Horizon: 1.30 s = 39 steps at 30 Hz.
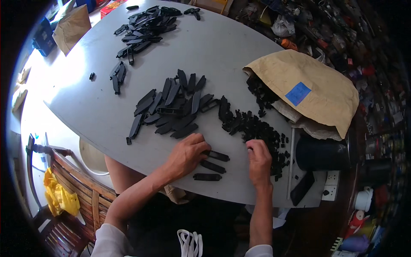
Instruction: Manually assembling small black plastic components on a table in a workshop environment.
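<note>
My left hand is closed, its fingertips at the left end of a long black plastic piece lying on the table. Two more such pieces, a middle one and a near one, lie below it in a rough row. My right hand is pinched, and a small black plastic part shows at its fingertips. That hand is beside a spread of small black parts. Beyond my left hand lies a heap of long black pieces, some overlapping.
Another heap of black pieces lies at the table's far end. A brown paper bag with a blue patch rests on the right, small parts at its mouth. A dark flat object lies near the right edge. A wooden chair stands left.
</note>
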### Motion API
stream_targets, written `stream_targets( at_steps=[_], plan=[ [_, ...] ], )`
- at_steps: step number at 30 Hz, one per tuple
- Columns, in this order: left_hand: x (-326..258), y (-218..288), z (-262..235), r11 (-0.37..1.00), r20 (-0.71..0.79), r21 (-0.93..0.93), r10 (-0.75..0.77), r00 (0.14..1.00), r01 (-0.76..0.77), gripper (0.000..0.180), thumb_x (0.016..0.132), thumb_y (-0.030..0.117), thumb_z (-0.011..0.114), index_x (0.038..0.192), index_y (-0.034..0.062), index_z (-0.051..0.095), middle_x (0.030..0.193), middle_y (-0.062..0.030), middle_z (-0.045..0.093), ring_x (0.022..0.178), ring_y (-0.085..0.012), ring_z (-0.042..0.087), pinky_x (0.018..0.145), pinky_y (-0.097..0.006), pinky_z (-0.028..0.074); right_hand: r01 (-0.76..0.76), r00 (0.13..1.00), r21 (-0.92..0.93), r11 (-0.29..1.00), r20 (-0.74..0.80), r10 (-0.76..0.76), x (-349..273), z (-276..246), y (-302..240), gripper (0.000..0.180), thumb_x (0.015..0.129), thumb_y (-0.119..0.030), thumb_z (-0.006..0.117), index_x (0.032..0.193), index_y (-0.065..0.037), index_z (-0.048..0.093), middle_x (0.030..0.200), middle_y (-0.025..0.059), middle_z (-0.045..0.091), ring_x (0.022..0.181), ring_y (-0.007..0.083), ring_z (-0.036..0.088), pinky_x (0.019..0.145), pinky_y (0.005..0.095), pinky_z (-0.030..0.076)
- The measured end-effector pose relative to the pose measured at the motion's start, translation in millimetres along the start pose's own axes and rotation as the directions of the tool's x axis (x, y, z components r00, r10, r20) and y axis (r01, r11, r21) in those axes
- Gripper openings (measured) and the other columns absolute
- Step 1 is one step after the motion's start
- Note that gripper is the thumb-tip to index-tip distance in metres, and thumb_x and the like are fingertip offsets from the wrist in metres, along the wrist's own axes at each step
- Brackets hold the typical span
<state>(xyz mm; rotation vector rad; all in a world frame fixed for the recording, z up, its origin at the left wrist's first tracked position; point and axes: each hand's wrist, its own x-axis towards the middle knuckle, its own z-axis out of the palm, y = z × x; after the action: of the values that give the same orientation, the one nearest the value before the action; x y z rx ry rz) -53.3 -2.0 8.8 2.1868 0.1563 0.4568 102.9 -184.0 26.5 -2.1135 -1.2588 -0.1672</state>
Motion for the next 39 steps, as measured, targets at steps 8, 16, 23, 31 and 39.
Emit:
stream_targets(
  at_steps=[8,16,23,31,39],
  plan=[
    [-1,-1,0,1.000,-0.015,-0.004,0.000,1.000,0.000,0.026,0.068,0.001,0.070,0.093,0.0015,0.062,0.090,-0.0120,0.054,0.089,-0.0317,0.055,0.074,-0.040,0.047,-0.499,0.853,0.540,0.678,0.445,0.272,23,3,-50,0.009,0.087,0.005,0.054,0.094,0.002,0.058,0.077,0.0043,0.057,0.059,0.0053,0.052,0.050,0.0196,0.045],
    [-2,-5,2,0.998,-0.085,-0.066,-0.012,0.996,0.006,0.028,0.066,0.000,0.070,0.093,0.0014,0.061,0.092,-0.0124,0.052,0.088,-0.0316,0.055,0.073,-0.039,0.046,-0.564,0.769,0.356,0.745,0.555,0.317,32,24,-64,0.006,0.085,0.003,0.058,0.081,-0.001,0.055,0.063,0.0000,0.055,0.051,0.0037,0.048,0.042,0.0192,0.038],
    [-2,-9,5,0.996,-0.089,-0.095,-0.013,0.996,0.005,0.028,0.065,-0.001,0.070,0.091,0.0005,0.060,0.093,-0.0124,0.052,0.088,-0.0318,0.054,0.073,-0.039,0.047,-0.460,0.825,0.294,0.838,0.491,0.280,35,40,-60,0.010,0.081,0.006,0.061,0.076,0.001,0.054,0.063,0.0027,0.058,0.054,0.0050,0.052,0.047,0.0222,0.040],
    [-4,-11,6,0.993,-0.112,-0.119,-0.010,0.994,-0.003,0.027,0.063,-0.003,0.071,0.088,0.0001,0.061,0.092,-0.0120,0.053,0.088,-0.0309,0.055,0.074,-0.039,0.047,-0.423,0.763,0.097,0.901,0.575,0.297,46,37,-65,0.011,0.075,0.001,0.063,0.079,0.003,0.054,0.074,0.0209,0.061,0.075,0.0404,0.060,0.063,0.0441,0.046],
    [-3,-10,6,0.995,-0.096,-0.097,-0.002,0.995,-0.007,0.027,0.063,-0.003,0.071,0.088,0.0001,0.062,0.092,-0.0117,0.053,0.089,-0.0309,0.055,0.074,-0.039,0.047,-0.300,0.802,-0.002,0.954,0.541,0.253,50,32,-61,0.021,0.071,0.001,0.070,0.071,0.001,0.049,0.057,0.0093,0.053,0.055,0.0128,0.052,0.053,0.0315,0.041]
  ],
)
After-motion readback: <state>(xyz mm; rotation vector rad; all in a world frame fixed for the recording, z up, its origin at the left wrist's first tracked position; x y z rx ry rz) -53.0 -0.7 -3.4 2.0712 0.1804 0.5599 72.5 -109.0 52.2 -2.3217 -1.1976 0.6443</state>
